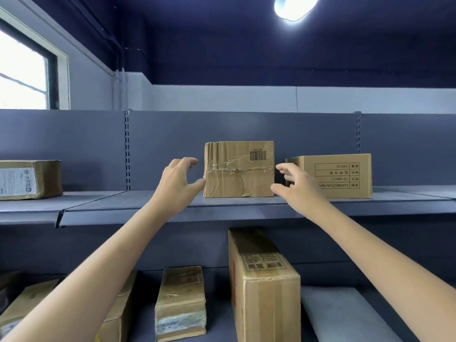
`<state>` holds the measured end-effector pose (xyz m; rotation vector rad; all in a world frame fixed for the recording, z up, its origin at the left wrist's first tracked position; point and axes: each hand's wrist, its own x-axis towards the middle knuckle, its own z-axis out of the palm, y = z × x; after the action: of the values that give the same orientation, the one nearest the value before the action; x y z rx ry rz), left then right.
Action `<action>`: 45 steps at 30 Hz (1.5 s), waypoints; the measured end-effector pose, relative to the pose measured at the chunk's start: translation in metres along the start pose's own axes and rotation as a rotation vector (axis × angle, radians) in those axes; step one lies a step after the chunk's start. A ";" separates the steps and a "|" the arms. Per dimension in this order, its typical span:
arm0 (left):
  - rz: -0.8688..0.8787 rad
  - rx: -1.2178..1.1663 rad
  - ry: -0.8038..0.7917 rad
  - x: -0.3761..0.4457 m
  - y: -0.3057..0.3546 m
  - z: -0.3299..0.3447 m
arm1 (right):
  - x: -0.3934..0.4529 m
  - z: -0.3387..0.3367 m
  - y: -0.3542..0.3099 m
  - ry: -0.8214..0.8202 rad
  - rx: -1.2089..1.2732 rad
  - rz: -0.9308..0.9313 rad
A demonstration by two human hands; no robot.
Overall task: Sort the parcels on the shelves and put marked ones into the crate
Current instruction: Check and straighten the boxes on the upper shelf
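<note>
- Both hands up at the top shelf (148,206), left hand (176,183) and right hand (299,187) spread, flanking the creased parcel (239,170).
- Neither grips yet; the left thumb looks just touching.
- Next, probably: close in, lift, check for marks.

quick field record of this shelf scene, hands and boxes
left hand: open, thumb at the creased box's left edge
right hand: open, beside its right edge
creased box: upper shelf, taped, barcode on front
printed box: right of it, text upside down
labelled box: far left
crate: not in view
</note>
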<state>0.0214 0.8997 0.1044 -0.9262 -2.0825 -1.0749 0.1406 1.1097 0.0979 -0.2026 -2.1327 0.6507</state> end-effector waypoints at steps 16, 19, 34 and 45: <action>-0.269 0.074 -0.320 0.075 -0.034 0.063 | 0.074 0.048 0.034 -0.139 0.032 0.308; -0.306 -0.016 -0.342 0.080 -0.038 0.074 | 0.083 0.056 0.038 -0.163 0.010 0.340; -0.225 -0.556 -0.051 0.080 -0.022 0.034 | 0.075 0.035 0.008 0.066 0.317 0.072; -0.112 -0.827 0.032 0.055 -0.001 -0.017 | 0.060 0.007 -0.051 0.345 0.393 -0.137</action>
<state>-0.0071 0.9020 0.1544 -1.1441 -1.6587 -2.0614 0.1037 1.0858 0.1634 0.0453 -1.6378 0.8689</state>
